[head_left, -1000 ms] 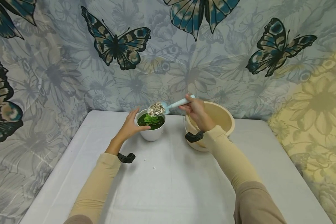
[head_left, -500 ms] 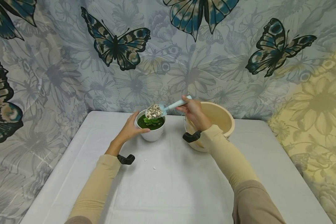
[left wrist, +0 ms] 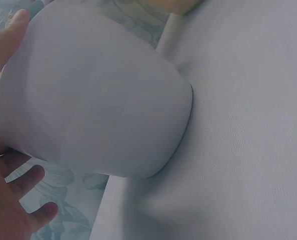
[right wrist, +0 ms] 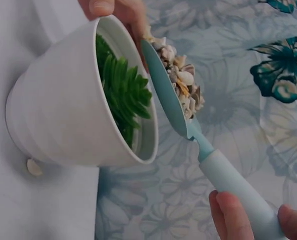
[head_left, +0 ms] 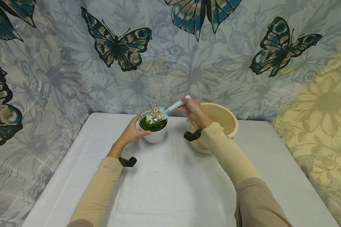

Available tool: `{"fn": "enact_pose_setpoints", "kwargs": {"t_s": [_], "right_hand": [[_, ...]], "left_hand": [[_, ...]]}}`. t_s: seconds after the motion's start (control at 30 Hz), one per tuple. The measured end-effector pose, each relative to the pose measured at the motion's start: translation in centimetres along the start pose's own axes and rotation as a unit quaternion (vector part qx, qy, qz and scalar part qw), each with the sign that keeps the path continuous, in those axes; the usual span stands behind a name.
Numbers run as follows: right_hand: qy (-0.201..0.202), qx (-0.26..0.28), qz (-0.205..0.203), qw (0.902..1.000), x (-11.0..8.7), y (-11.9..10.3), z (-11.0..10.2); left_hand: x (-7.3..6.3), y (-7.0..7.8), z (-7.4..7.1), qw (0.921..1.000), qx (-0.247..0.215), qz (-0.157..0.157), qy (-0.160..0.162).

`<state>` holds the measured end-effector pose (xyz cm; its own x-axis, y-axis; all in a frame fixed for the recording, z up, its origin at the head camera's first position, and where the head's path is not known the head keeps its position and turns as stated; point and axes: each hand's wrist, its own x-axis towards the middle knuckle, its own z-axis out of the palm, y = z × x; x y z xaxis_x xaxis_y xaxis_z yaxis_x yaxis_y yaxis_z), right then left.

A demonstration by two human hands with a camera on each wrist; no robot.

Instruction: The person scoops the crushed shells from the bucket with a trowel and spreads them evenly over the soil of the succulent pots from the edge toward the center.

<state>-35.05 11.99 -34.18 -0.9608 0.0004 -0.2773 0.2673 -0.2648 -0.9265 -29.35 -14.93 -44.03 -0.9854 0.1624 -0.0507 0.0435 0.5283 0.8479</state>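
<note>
A white flower pot with a green succulent stands upright on the white-covered table. My left hand holds it at the left of the rim, thumb on the near side and fingers beyond. In the left wrist view, the pot's wall fills much of the picture, with some fingertips apart from it. My right hand grips the handle of a light blue garden trowel. Its blade, heaped with small seashells, hangs just above the pot's opening and partly covers the plant in the head view.
A large cream bucket stands right of the pot, partly behind my right forearm. White bits lie on the table, and a loose shell lies by the pot's base. A butterfly-print cloth hangs close behind the table.
My right hand has moved left and slightly toward me, bringing the trowel of seashells farther over the pot. The left hand and the pot have barely moved.
</note>
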Motion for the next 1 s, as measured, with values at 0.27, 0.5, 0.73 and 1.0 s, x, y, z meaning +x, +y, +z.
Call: {"fn": "enact_pose_setpoints", "kwargs": {"t_s": [0.27, 0.5, 0.73, 1.0], "right_hand": [[-0.012, -0.019, -0.009, 0.9997, 0.7, 0.0, 0.4], [-0.027, -0.036, -0.015, 0.9989, 0.9, -0.1, 0.7], [-0.049, -0.055, -0.020, 0.9971, 1.1, -0.1, 0.8], [-0.067, -0.076, -0.039, 0.9941, 1.0, -0.5, 1.2]], "left_hand": [[0.2, -0.3, 0.0, 0.9999, -0.014, 0.005, 0.003], [0.2, -0.5, 0.0, 0.9998, -0.020, 0.000, 0.002], [0.0, -0.4, 0.1, 0.9997, -0.026, -0.001, 0.000], [0.0, -0.3, 0.1, 0.9996, -0.027, 0.000, 0.004]]}}
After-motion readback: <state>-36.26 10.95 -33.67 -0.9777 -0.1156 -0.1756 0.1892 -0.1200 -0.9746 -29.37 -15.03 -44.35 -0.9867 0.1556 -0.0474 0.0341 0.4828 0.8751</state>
